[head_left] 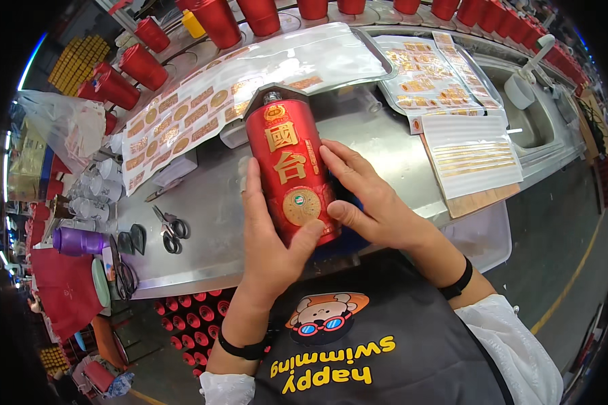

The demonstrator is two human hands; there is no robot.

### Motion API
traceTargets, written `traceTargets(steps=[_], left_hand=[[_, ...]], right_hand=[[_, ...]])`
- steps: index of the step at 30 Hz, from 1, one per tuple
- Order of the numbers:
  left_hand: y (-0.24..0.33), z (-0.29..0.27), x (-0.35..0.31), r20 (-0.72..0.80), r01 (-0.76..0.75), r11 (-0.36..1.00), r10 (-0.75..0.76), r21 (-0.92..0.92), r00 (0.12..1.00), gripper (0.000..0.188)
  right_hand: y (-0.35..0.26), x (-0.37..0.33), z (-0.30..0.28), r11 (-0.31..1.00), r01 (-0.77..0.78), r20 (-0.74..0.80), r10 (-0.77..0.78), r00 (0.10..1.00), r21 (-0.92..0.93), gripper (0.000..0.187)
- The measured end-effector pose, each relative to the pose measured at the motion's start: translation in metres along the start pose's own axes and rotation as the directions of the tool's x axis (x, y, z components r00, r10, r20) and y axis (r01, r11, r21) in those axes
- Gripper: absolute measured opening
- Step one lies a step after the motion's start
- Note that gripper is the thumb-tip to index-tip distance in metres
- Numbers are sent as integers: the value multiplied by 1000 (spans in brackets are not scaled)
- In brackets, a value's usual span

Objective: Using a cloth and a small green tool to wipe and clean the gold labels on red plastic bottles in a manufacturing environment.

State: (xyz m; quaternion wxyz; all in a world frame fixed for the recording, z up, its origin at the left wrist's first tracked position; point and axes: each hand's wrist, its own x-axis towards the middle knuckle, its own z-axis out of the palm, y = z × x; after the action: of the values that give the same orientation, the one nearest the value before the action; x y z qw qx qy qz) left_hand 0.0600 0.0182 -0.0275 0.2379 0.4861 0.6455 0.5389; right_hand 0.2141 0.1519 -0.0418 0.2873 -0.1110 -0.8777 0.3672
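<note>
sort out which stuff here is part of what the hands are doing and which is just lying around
In use:
red bottle, held lying over the metal table
left hand under and beside it
right hand pressing its side
sheets of gold labels, likely the supply

Lying about:
scissors
purple bottle
row of red bottles along the far edge
white cups

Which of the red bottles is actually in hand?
The gold-labelled red bottle at centre, lying over the steel table, held between the left hand and right hand. The other red bottles stand untouched along the table's far edge.
</note>
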Motion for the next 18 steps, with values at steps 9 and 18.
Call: traceTargets(steps=[9, 18], left_hand=[[1, 3, 1, -14, -143, 961, 150, 239, 989, 94], [-1, 7, 1, -42, -92, 993, 95, 68, 995, 85]], right_hand=[[-1, 0, 1, 999, -16, -7, 16, 1000, 31, 62], [-9, -16, -7, 976, 213, -58, -215, 975, -48, 56]])
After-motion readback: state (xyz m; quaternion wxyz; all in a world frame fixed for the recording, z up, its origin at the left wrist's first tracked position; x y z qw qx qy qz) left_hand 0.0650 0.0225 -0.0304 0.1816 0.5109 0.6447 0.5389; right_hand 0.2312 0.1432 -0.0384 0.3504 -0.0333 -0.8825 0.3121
